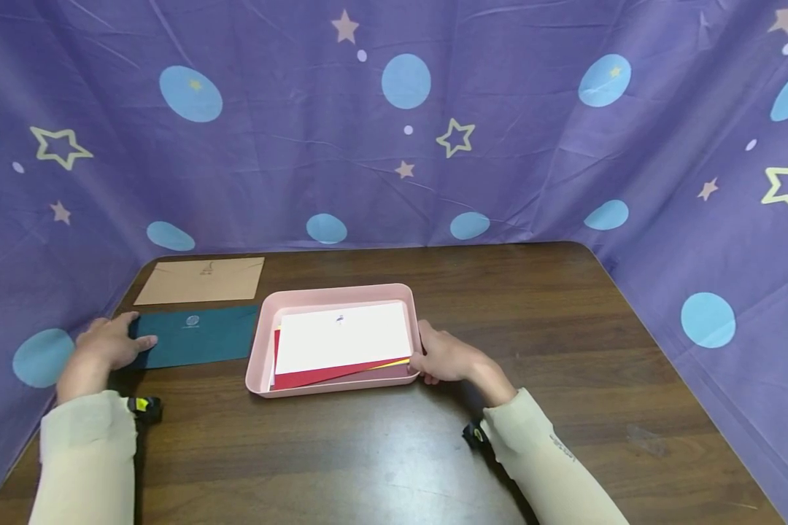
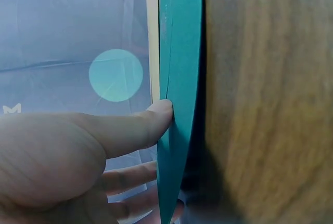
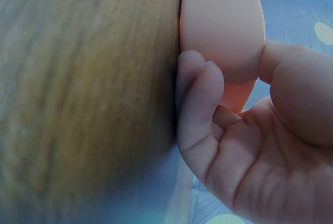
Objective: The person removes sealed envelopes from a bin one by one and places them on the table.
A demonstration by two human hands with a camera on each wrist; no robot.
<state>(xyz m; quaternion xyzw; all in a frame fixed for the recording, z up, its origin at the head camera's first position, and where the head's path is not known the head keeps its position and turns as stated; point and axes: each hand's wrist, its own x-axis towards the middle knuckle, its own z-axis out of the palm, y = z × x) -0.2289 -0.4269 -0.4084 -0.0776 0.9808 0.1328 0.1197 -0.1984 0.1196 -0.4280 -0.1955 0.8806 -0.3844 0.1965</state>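
At the left of the table my left hand [image 1: 108,344] pinches the near-left end of a teal envelope [image 1: 200,339] that bears a small pale emblem. Its thumb [image 2: 151,122] lies over the top face, and the other fingers go partly out of sight behind the edge. My right hand [image 1: 449,354] grips the right end of a shallow pink tray [image 1: 254,368], thumb at the rim and fingers curled against the outer wall. Inside the tray lies a white envelope [image 1: 341,343] on top of red [image 1: 302,378] and yellow ones, mostly covered.
A tan envelope [image 1: 200,282] with a dark print lies behind the teal one, near the table's back left corner. The brown wooden table [image 1: 381,452] backs onto a purple curtain [image 1: 289,138] with stars and blue dots, which also hangs along both sides.
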